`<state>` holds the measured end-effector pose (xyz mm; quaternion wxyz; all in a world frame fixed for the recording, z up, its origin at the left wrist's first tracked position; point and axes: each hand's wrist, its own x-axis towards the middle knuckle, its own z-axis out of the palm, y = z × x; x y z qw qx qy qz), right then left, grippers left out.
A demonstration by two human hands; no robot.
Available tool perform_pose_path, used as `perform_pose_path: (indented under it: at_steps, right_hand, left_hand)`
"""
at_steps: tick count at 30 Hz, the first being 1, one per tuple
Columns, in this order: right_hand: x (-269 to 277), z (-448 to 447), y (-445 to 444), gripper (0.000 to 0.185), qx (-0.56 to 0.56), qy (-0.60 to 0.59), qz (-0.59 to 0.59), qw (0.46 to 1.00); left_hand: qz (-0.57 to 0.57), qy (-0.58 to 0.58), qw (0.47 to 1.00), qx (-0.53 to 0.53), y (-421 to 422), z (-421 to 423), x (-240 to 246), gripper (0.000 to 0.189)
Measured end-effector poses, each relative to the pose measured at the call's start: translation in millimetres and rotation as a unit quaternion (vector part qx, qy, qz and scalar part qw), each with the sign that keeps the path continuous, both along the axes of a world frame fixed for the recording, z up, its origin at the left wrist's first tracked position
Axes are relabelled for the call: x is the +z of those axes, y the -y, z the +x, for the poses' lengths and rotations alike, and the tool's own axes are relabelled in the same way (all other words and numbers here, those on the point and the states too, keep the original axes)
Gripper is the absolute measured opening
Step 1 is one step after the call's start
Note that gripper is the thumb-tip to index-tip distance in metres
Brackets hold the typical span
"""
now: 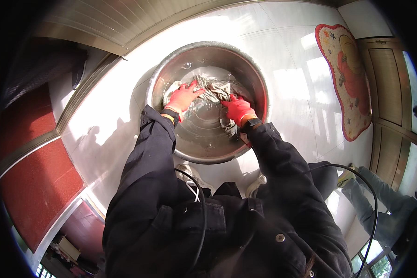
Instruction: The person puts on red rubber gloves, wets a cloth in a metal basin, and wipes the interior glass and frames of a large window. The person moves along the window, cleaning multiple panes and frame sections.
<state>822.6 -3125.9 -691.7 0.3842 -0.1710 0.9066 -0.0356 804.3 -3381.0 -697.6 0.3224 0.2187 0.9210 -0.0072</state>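
A large round metal basin (238, 57) stands on the floor before me with water (205, 130) in it. A wet, crumpled pale cloth (215, 89) with darker patterning lies in the water, stretching across between my hands. My left hand (182, 98), in a red glove, rests on its left part with thumb and fingers spread; whether it grips the fabric is unclear. My right hand (239, 108), gloved in red too, has its fingers curled into the cloth at the right. Part of the fabric hangs below that hand near the basin's wall.
Glossy pale tiles (292, 83) surround the basin. A red-edged mat (351, 87) lies at the right by a metal-framed door (385, 83). Another person's legs (371, 201) show at lower right. A black cable (373, 208) loops past my body. At left are a door frame (87, 90) and red flooring (45, 184).
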Motion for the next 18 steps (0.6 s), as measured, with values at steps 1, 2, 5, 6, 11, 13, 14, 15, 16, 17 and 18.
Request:
perform_pose_path:
  at_steps: [1, 2, 5, 6, 11, 13, 14, 15, 16, 17, 18]
  right_hand:
    - [-6.1, 0.9, -3.6, 0.051, 0.006, 0.007, 0.002, 1.0]
    - [-9.2, 2.6, -6.2, 0.051, 0.002, -0.003, -0.018, 1.0]
    - [-3.3, 1.2, -16.0, 0.057, 0.036, -0.012, -0.049, 0.998]
    - [3.1, 1.3, -18.2, 0.059, 0.016, 0.012, -0.067, 0.998]
    - [36.5, -23.3, -25.0, 0.045, -0.001, 0.043, -0.166, 0.985]
    - [36.1, -38.0, -17.5, 0.048, -0.048, 0.001, -0.147, 0.988]
    - [32.9, -42.0, -13.3, 0.05, -0.018, -0.047, -0.115, 0.992]
    - [27.9, -43.9, -8.7, 0.053, 0.019, -0.109, -0.123, 0.986]
    - [21.6, -42.4, -2.4, 0.064, 0.041, -0.142, -0.143, 0.979]
    - [14.5, -34.8, 4.4, 0.072, 0.038, -0.136, -0.082, 0.987]
    - [8.7, -26.0, 11.3, 0.074, 0.027, -0.102, -0.073, 0.992]
  left_hand:
    - [0.02, -0.002, 1.0, 0.013, 3.1, 4.5, -6.6, 0.1]
    - [0.026, -0.05, 0.998, 0.004, 6.2, 9.2, -11.1, 0.113]
    - [0.038, -0.062, 0.997, -0.003, 13.1, 21.4, -15.0, 0.102]
    - [0.048, -0.043, 0.998, 0.0, 14.5, 22.0, -12.8, 0.096]
    - [0.093, -0.009, 0.995, 0.046, 17.3, 16.5, 9.9, 0.077]
    - [0.117, -0.085, 0.985, 0.096, 16.5, 21.1, 13.5, 0.078]
    - [0.093, -0.069, 0.989, 0.087, 16.6, 25.6, 12.7, 0.076]
    - [0.096, -0.085, 0.989, 0.071, 17.7, 30.4, 10.2, 0.073]
    - [0.078, -0.098, 0.99, 0.06, 19.4, 35.4, 6.3, 0.071]
    - [0.088, -0.059, 0.994, 0.03, 21.9, 41.6, 1.1, 0.069]
    - [0.075, -0.022, 0.997, 0.008, 24.7, 45.1, -4.2, 0.067]
